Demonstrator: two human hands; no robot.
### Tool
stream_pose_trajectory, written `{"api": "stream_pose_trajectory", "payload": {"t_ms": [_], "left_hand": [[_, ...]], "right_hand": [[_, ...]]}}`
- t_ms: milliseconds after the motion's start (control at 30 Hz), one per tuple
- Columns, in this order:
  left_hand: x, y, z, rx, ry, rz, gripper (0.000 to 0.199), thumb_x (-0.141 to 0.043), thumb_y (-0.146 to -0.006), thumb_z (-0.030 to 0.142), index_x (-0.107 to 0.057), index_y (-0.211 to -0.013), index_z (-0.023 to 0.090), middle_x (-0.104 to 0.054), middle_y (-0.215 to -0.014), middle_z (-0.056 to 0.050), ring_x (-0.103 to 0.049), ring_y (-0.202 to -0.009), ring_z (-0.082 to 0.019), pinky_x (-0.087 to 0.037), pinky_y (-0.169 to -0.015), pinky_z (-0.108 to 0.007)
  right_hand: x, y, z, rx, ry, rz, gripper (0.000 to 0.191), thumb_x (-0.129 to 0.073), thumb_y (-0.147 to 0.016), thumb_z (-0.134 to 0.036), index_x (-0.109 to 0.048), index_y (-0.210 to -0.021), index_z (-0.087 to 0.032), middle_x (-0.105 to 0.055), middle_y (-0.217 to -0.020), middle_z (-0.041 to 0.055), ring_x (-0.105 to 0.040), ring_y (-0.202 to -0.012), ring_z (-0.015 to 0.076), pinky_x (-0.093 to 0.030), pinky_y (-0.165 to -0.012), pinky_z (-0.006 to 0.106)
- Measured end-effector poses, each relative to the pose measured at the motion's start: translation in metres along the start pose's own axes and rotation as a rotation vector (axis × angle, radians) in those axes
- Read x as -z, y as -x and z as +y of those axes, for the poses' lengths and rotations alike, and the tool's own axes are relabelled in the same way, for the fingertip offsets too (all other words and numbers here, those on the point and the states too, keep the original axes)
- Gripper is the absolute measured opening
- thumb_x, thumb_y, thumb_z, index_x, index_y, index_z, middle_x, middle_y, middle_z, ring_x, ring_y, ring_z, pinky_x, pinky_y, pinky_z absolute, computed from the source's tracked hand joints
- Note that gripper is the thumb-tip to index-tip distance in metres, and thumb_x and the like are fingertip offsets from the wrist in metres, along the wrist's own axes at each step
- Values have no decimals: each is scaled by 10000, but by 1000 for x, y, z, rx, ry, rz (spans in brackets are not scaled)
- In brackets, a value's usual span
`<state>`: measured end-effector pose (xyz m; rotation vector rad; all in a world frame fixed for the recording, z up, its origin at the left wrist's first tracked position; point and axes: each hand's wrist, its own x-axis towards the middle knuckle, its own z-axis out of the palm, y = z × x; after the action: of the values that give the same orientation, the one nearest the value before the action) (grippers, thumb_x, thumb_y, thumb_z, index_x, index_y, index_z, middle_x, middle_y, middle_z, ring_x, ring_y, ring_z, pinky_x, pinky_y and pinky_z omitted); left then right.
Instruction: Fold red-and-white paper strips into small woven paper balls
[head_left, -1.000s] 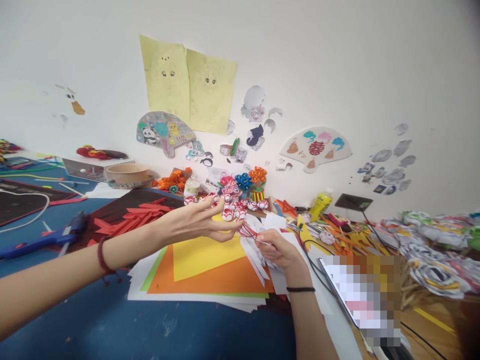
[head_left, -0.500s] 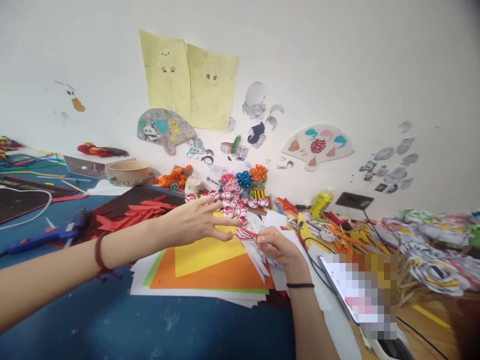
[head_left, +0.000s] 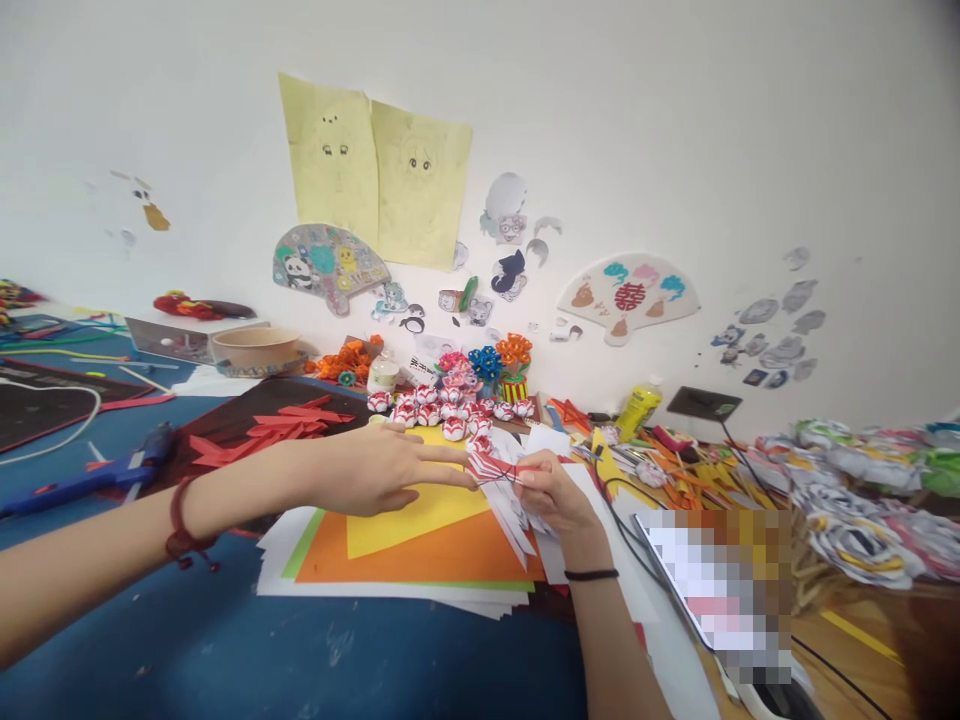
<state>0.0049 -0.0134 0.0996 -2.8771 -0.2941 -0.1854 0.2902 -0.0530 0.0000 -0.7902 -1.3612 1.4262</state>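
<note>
My right hand (head_left: 551, 490) pinches a small bundle of red-and-white folded paper strips (head_left: 489, 468) by its right end. A thin dark line, perhaps a thread or band, crosses the bundle close to the fingertips. My left hand (head_left: 375, 468) reaches in from the left with its fingers stretched out, and its fingertips meet the bundle's left end. Below both hands lies a stack of coloured sheets, with a yellow sheet (head_left: 397, 530) over an orange sheet (head_left: 337, 555). White paper strips (head_left: 510, 525) fan out under the bundle.
Red-and-white paper flowers (head_left: 454, 428) stand behind the hands. Red folded strips (head_left: 270, 432) and a blue glue gun (head_left: 112, 470) lie left. A phone (head_left: 697, 580), a black cable (head_left: 619, 525) and a yellow bottle (head_left: 640, 410) are right, with larger paper flowers (head_left: 862, 540) beyond.
My left hand has lowered, and its spread fingers have drawn closer together against the bundle's left end. My right hand keeps its hold on the bundle.
</note>
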Motion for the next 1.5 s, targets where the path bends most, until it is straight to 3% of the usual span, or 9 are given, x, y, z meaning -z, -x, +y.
{"api": "stream_pose_trajectory", "payload": {"t_ms": [100, 300, 667, 900, 1067, 1233, 1300, 1400, 1500], "left_hand": [[1, 3, -1, -79, 114, -57, 722, -501, -853, 95, -312, -1465, 427, -452, -1490, 5, -641, -1008, -166, -428, -810, -245], [-7, 1, 3, -75, 192, -25, 672, -442, -916, 118, -247, -1502, 384, -434, -1498, -26, -587, -1155, -177, -408, -905, -244], [-13, 6, -7, -37, -84, 56, 769, -428, -838, 17, -308, -1448, 470, -466, -1471, 32, -593, -974, -190, -397, -852, -317], [-37, -16, 7, -15, 263, 87, 558, -444, -919, 146, -337, -1447, 290, -597, -1248, -64, -573, -1067, -200, -426, -903, -303], [-55, -26, 17, 112, 443, 217, 502, -466, -916, 156, -368, -1400, 249, -506, -1332, -98, -517, -1172, -217, -421, -989, -344], [-82, -33, 18, 289, 604, 354, 466, -459, -911, 180, -377, -1367, 231, -547, -1167, -98, -561, -952, -199, -481, -830, -339], [-92, -36, 17, 345, 721, 407, 436, -465, -905, 184, -398, -1334, 226, -549, -1111, -81, -551, -868, -172, -480, -793, -319], [-102, -42, 18, 390, 938, 460, 397, -459, -901, 173, -425, -1294, 217, -557, -1001, -44, -536, -784, -139, -473, -737, -277], [-110, -47, 23, 431, 1078, 518, 388, -464, -886, 150, -449, -1271, 198, -553, -873, -11, -517, -699, -120, -453, -676, -249]], "right_hand": [[-5, -3, 2, 19, -56, -38, 260, -699, -754, -319, -666, -602, -111, -283, -343, -121, -136, -303, 7, -98, -338, 172], [-14, -8, 11, 109, -185, -7, 286, -673, -756, -371, -628, -583, -147, -215, -318, -137, -118, -284, 16, -119, -323, 167], [-18, -11, 18, 151, -218, 12, 288, -694, -731, -372, -595, -558, -163, -235, -319, -129, -135, -286, 18, -117, -321, 183], [-31, -20, 18, 84, -324, 6, 356, -711, -753, -414, -546, -550, -172, -246, -334, -130, -120, -295, 18, -100, -316, 176], [-28, -24, 16, 39, -64, 157, 438, -564, -891, -495, -583, -620, -152, -436, -423, -59, -298, -340, 42, -205, -355, 181], [-25, -24, 12, 158, 319, 290, 298, -674, -835, -444, -673, -832, -146, -597, -642, -3, -520, -515, 98, -400, -500, 213], [-26, -24, 13, 184, 483, 351, 287, -657, -849, -436, -692, -902, -156, -602, -647, -6, -535, -528, 113, -414, -513, 224], [-33, -26, 17, 252, 648, 441, 328, -560, -913, -446, -682, -796, -164, -564, -577, -21, -502, -477, 108, -380, -484, 227], [-41, -30, 24, 277, 559, 518, 386, -521, -934, -457, -624, -697, -170, -490, -502, -43, -437, -433, 96, -341, -458, 225]]}}
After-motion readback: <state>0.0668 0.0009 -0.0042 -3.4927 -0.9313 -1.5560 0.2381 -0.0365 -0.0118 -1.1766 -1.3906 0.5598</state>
